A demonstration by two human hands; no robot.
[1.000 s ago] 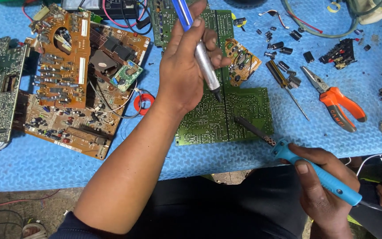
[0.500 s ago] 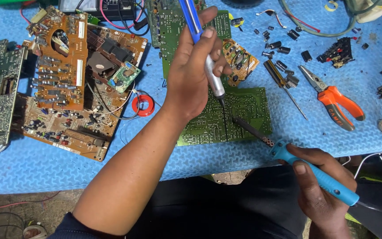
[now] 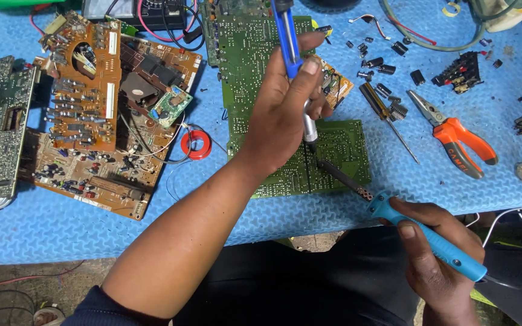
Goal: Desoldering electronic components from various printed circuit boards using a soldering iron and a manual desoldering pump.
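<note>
- My left hand (image 3: 279, 115) is closed around a blue desoldering pump (image 3: 286, 36), held upright with its metal nozzle pointing down at the green circuit board (image 3: 339, 157); the thumb lies along the blue barrel.
- My right hand (image 3: 439, 259) is wrapped shut on the blue handle of a soldering iron (image 3: 394, 211), whose dark tip slants up-left onto the same board, just beside the pump's nozzle.
- That green board lies flat on the blue foam mat of the desk (image 3: 49, 223), near the front edge, partly under my left forearm.
- I judge the board light, stiff and fragile: best held by its bare edges, never by the soldered face. The iron's metal shaft is likely hot, so only the plastic handle is safe to hold.
- The pump looks light and rigid, with a smooth barrel that could slip.
- Around it: brown circuit boards (image 3: 98, 115) at left, a red tape roll (image 3: 196, 144), orange-handled pliers (image 3: 454, 136), a screwdriver (image 3: 382, 111) and loose capacitors (image 3: 376, 63).
</note>
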